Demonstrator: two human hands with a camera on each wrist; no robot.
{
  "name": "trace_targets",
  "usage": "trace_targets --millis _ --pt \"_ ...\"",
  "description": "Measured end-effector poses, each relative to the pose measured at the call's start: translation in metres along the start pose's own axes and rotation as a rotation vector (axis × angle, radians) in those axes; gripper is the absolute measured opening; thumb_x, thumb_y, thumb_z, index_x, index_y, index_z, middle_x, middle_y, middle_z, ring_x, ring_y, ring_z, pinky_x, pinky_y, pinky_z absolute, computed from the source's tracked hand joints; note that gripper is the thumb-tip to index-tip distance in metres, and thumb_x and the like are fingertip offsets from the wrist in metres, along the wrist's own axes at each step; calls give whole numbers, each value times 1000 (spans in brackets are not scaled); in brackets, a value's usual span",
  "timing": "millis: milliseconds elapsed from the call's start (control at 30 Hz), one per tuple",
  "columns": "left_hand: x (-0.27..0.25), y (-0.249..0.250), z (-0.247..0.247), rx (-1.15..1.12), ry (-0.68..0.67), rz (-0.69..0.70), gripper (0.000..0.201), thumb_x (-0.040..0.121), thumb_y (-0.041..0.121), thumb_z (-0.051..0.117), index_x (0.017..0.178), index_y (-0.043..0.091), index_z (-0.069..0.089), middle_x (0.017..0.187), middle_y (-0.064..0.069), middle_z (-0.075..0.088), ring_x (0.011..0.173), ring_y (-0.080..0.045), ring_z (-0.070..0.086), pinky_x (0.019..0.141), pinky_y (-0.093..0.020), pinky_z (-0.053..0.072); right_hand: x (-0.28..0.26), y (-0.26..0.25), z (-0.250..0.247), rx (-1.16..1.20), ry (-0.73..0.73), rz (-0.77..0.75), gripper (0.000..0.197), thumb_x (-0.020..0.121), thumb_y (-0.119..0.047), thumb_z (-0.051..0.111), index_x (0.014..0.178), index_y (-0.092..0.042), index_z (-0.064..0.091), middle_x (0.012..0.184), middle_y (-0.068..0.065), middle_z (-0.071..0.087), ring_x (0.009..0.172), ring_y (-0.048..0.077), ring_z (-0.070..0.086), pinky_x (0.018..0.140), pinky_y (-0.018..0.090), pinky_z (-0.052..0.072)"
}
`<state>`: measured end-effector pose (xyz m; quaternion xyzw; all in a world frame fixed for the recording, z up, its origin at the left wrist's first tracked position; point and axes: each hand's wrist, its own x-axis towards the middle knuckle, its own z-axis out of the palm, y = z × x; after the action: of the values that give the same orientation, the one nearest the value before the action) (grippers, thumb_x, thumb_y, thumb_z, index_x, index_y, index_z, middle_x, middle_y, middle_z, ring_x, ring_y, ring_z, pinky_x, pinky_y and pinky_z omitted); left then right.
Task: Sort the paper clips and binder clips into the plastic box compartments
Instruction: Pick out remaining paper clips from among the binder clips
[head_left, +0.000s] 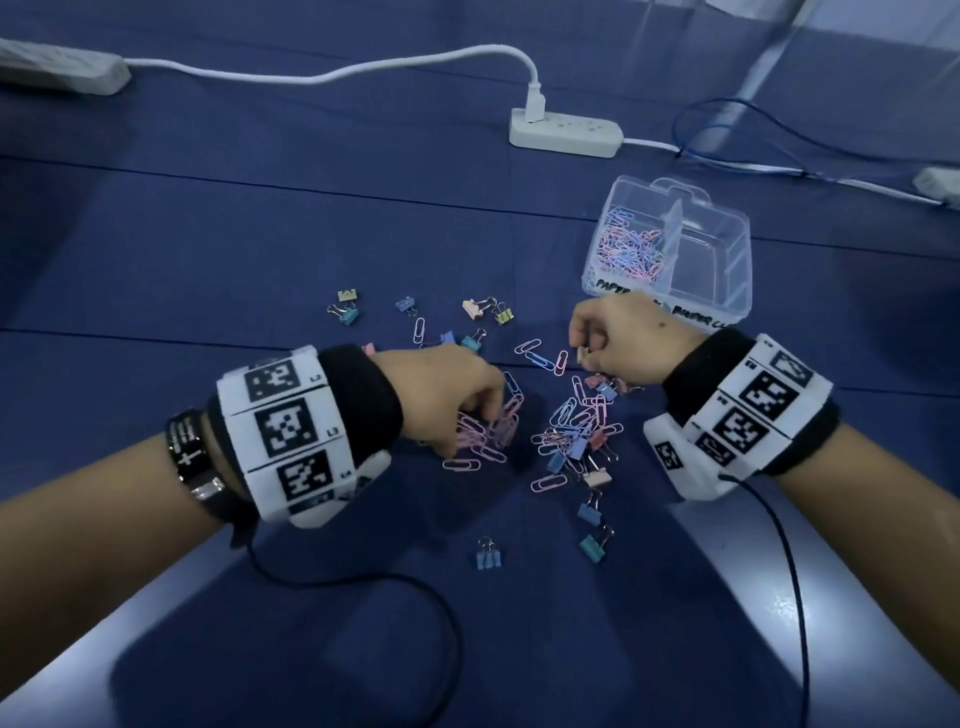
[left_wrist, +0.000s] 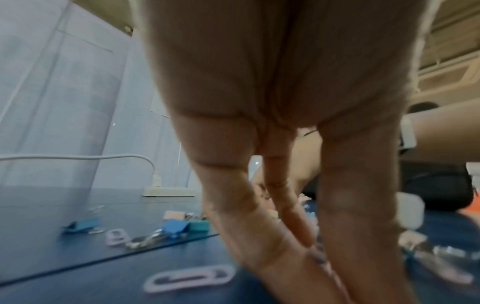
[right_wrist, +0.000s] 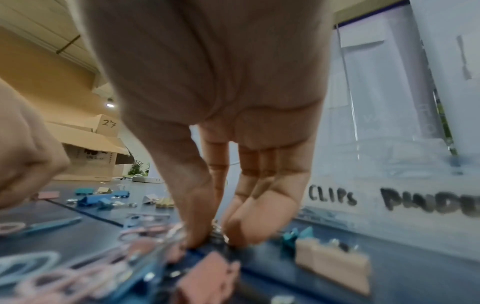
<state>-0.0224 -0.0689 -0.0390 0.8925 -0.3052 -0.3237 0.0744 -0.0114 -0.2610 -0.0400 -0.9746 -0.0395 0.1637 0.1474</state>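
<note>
On the blue cloth a mixed pile of pastel paper clips and binder clips (head_left: 576, 421) lies between my hands. Fingers curled down, my left hand (head_left: 488, 415) pinches pink paper clips (head_left: 483, 441) at the pile's left; the left wrist view shows my left hand (left_wrist: 322, 263) with thumb and fingers closing together. My right hand (head_left: 579, 348) pinches a beige binder clip (head_left: 583, 355) just in front of the clear plastic box (head_left: 727, 312); in the wrist view my right hand (right_wrist: 215, 240) nips wire handles. The box's left compartment holds paper clips (head_left: 628, 249).
Loose binder clips lie at the far left (head_left: 345, 306) and near me (head_left: 488, 553). A white power strip (head_left: 566, 132) with its cable sits beyond, with thin blue wire (head_left: 753, 135) at the far right. The handwritten box wall (right_wrist: 389, 185) stands right of my right hand.
</note>
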Motion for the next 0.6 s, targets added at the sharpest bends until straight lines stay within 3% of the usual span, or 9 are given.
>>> trace_targets --millis 67,133,200,300,400,500,600 --pt "-1 3 0 -42 14 36 43 74 4 69 112 18 55 102 2 45 62 4 40 57 -12 37 0 2 -2 -12 -3 23 20 79 6 54 88 -12 58 77 1 51 69 28 60 54 27 44" --pt "-8 -1 -5 -42 60 2 46 73 5 70 113 21 53 103 3 43 67 1 43 70 -22 44 0 3 -3 -49 12 16 28 77 6 56 98 -13 57 95 7 49 79 26 55 64 29 44" --pt "-17 -11 -12 7 91 -96 54 71 11 73 117 23 49 109 2 42 80 -10 53 83 -33 49 -1 -1 -4 -80 18 -31 40 76 4 59 112 -14 55 107 9 48 87 20 46 73 28 39" --pt "-26 -21 -14 89 33 -240 74 65 25 80 126 22 39 110 1 35 94 -22 55 87 -41 50 -2 -14 -2 -102 -35 -116 50 79 -1 61 126 -15 49 118 9 48 101 22 48 79 24 34" --pt "-24 -23 -8 136 8 -297 92 61 33 82 135 17 30 121 -5 34 101 -27 55 87 -43 51 3 -24 4 -157 -96 -132 54 81 -1 59 131 -14 44 125 11 44 112 23 47 84 25 35" --pt "-15 -24 -7 113 22 -340 107 63 32 82 143 12 14 136 -10 27 113 -31 53 91 -45 49 4 -31 9 -150 -116 -143 50 82 3 55 129 -10 47 126 12 42 111 26 49 83 25 37" --pt "-8 -25 -14 72 40 -358 100 63 33 82 139 9 21 136 -10 29 114 -34 52 91 -46 48 -2 -38 14 -147 -120 -220 41 82 6 50 120 -7 53 122 13 45 107 26 49 86 29 40"
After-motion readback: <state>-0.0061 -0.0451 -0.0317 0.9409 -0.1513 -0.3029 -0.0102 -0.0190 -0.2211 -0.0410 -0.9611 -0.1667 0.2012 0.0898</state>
